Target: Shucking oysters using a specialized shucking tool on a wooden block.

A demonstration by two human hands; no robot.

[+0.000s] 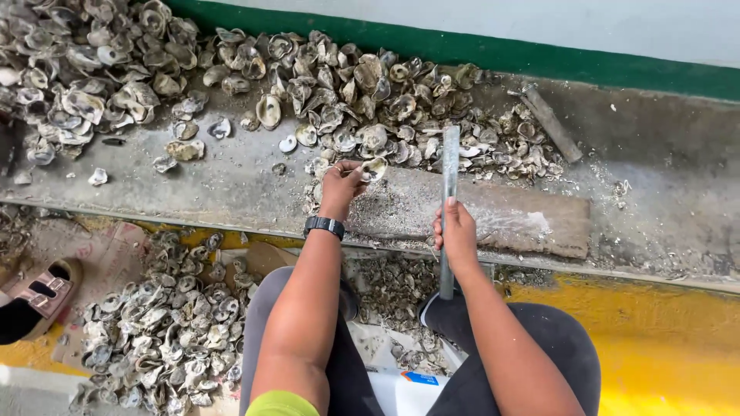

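1. Shells are all over. The wooden board (524,219) lies flat on the grey ledge (663,192), and it is the thing to find places from.
2. The left hand (341,185) is at the left end of the board. Its fingers are pinched shut on one small oyster shell (375,168), held just above the board's left end.
3. A black watch (324,226) sits on the left wrist, just left of the board's near edge.
4. The right hand (456,231) is at the near edge of the board, about in the middle. It is wrapped tight around a long grey metal bar (449,192).
5. The bar stands almost straight up and down in the picture. Its top end goes across the board to the far side, and its bottom end pokes out below the hand.
6. A big pile of shells (231,85) lies on the ledge behind the board and off to its left.
7. Another heap of shells (166,323) is on the floor, below the board and to its left.
8. A second bar (549,122) lies behind the board's right end.
9. A sandal (42,293) shows far left of the board, near the floor heap.
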